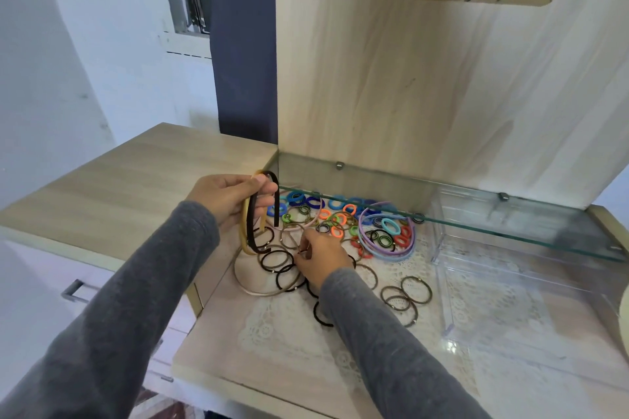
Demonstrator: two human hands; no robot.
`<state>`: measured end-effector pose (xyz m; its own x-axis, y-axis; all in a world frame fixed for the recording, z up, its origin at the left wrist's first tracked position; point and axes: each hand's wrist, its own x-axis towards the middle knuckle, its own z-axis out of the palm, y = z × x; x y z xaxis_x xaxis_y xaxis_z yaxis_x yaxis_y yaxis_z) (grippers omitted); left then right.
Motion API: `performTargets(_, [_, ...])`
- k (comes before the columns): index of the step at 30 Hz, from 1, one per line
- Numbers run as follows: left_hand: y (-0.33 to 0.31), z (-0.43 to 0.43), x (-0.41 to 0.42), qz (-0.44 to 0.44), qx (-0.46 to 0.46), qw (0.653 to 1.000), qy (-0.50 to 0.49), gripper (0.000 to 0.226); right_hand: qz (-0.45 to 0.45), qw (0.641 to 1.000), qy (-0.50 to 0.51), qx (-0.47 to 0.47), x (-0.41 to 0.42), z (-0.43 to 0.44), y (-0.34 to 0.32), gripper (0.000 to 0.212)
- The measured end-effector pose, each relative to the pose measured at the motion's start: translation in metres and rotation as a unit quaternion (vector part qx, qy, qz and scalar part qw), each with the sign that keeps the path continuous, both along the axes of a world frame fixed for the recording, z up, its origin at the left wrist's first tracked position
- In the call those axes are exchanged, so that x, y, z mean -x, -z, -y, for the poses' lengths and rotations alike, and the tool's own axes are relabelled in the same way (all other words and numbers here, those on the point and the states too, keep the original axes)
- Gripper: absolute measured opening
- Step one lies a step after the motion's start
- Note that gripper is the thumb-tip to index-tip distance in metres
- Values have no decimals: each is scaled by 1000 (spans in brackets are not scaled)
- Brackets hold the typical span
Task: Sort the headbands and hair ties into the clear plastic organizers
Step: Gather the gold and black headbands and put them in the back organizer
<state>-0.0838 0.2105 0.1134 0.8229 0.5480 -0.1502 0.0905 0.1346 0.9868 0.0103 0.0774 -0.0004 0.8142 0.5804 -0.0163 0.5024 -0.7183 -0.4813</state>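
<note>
Gripping two headbands at once, the left hand [228, 201] holds them upright above the bench's [272, 367] far left corner, its fingers curled round the tops of the black headband [251, 224] and the tan headband [244, 231], whose ends point down. The right hand [321, 258] is low on the bench among the dark hair ties [275, 260], with thumb and forefinger pressed together on a thin brown hair tie [295, 245] and the other fingers curled under. A beige headband [258, 291] lies flat round the near side of that dark pile.

Further back, under the glass shelf [510, 224], the coloured hair ties [337, 211] lie scattered in blue, orange, green and red. Just right of them the pastel headbands [388, 255], lilac and light blue, lie nested together with more ties inside their curve. A small group of brown ties [405, 296] sits apart, nearer the front, on the lace mat [306, 326].

At the bench's right side stands the clear plastic organizer [439, 248], with a second clear box behind it beneath the shelf; no headband or tie can be seen inside either.
</note>
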Motion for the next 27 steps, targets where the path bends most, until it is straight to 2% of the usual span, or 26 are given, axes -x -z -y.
performTargets(6, [1,-4,1,-7,-2,1000,-6,8,-18,999,31,-24,-5,2,-2,13])
performTargets(17, [6,-4,-1,-7,-3,1000,-8,9,62,997,51,-1,-24,36,-7,8])
performTargets(20, [7,-4,-2,-10,-5,1000,-5,10,95,995,-37,15,-19,39,-9,20])
performTargets(23, [7,-3,-3,-13,-3,1000,-8,12,61,985,-157,36,-9,41,-11,24])
performTargets(27, [7,-1,-3,-14,-3,1000,-11,12,56,969,-216,109,3,46,-13,29])
